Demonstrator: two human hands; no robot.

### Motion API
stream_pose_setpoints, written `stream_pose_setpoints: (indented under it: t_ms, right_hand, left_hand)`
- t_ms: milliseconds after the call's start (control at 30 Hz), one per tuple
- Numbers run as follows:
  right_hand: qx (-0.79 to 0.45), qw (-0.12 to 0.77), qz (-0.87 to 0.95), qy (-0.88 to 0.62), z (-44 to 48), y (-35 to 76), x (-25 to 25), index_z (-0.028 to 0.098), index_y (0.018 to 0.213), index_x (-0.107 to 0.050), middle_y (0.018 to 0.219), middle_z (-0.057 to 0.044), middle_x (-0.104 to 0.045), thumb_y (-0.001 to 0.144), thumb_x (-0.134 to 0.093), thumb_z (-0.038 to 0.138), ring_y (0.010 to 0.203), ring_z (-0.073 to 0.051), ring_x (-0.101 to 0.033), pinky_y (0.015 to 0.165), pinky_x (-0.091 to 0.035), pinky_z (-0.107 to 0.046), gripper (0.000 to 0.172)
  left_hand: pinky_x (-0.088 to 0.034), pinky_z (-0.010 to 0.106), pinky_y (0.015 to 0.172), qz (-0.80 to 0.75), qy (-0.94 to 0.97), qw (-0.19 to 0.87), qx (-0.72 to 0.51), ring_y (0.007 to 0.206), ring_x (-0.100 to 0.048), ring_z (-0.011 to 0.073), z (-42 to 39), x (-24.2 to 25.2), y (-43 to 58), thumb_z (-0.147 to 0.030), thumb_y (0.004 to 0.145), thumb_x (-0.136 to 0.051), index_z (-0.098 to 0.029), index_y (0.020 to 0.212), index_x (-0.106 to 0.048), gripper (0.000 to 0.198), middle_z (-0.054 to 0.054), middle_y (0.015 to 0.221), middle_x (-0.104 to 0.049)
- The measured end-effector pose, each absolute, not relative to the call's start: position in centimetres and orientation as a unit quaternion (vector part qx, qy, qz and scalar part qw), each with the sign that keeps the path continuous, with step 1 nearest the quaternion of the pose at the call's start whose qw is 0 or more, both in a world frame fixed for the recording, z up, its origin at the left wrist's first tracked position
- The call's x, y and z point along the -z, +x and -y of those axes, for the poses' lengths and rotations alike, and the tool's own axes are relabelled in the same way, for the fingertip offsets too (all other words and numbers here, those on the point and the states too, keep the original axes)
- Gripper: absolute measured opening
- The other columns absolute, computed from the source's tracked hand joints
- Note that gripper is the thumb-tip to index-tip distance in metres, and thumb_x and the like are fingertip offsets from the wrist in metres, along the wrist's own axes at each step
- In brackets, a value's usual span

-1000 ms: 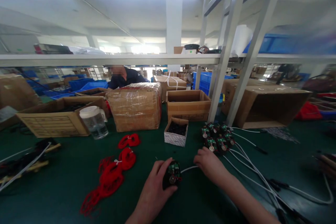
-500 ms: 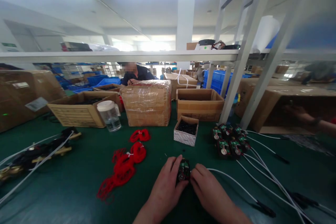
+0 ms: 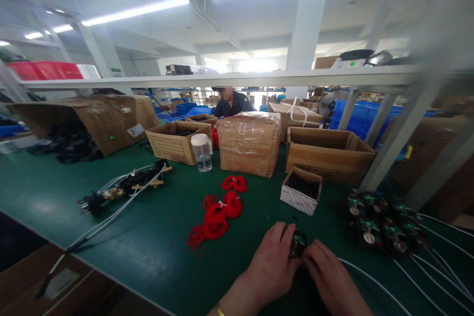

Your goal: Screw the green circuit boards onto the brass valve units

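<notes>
Both my hands meet low in the middle of the green table. My left hand (image 3: 272,269) is curled round a small black part with a green circuit board (image 3: 297,245). My right hand (image 3: 329,279) pinches the same part from the right, fingers closed. A white cable (image 3: 374,284) runs from the part off to the right. Red wire bundles (image 3: 217,210) lie to the left of my hands. A small white box of black pieces (image 3: 301,190) stands just beyond them. Several similar black and green parts (image 3: 381,222) with white cables lie at the right.
Cardboard boxes (image 3: 328,155) and a taped carton (image 3: 249,143) line the table's far side, with a clear plastic jar (image 3: 202,152) beside them. Black and brass cabled parts (image 3: 126,186) lie at the left. A person in dark clothes (image 3: 233,102) works behind the boxes. Slanted metal frame posts (image 3: 402,136) rise at the right.
The view has swung left. My right hand came from the parts pile at the right to the part in my left hand, and both now grip it.
</notes>
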State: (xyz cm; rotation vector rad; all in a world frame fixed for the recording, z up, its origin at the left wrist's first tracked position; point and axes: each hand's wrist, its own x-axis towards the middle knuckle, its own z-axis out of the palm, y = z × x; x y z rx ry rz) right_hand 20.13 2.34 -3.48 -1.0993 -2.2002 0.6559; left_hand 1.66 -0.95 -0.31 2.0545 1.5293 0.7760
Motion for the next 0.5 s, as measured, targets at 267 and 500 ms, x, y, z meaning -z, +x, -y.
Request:
stream_pose_setpoints:
  t_ms: [267,500]
  right_hand:
    - [-0.244,0.314,0.807,-0.436,-2.8,23.1,4.5,0.025,0.094,-0.066,0.092,-0.008,-0.067,0.096,-0.048,0.048,0.083,-0.023,-0.067,0.075,-0.058,-0.031,0.029]
    - [-0.254,0.33,0.758,-0.502,-3.9,24.0,5.1,0.026,0.096,-0.068,0.094,-0.007,-0.071,0.091,-0.051,0.055,0.084,-0.024,-0.069,0.073,-0.059,-0.032,0.034]
  left_hand:
    - [-0.042,0.041,0.11,-0.639,0.694,0.174,-0.283,0.127,-0.052,0.0272,2.6,-0.8,-2.8,-0.047,0.084,-0.069,-0.031,0.145,-0.047,0.066,0.007,0.14,-0.055]
    - [-0.048,0.036,0.083,-0.871,0.439,0.059,-0.213,0.096,-0.065,0.0276,3.8,-2.6,-15.5,-0.028,0.093,-0.042,-0.016,0.103,-0.072,0.034,0.014,0.103,-0.07]
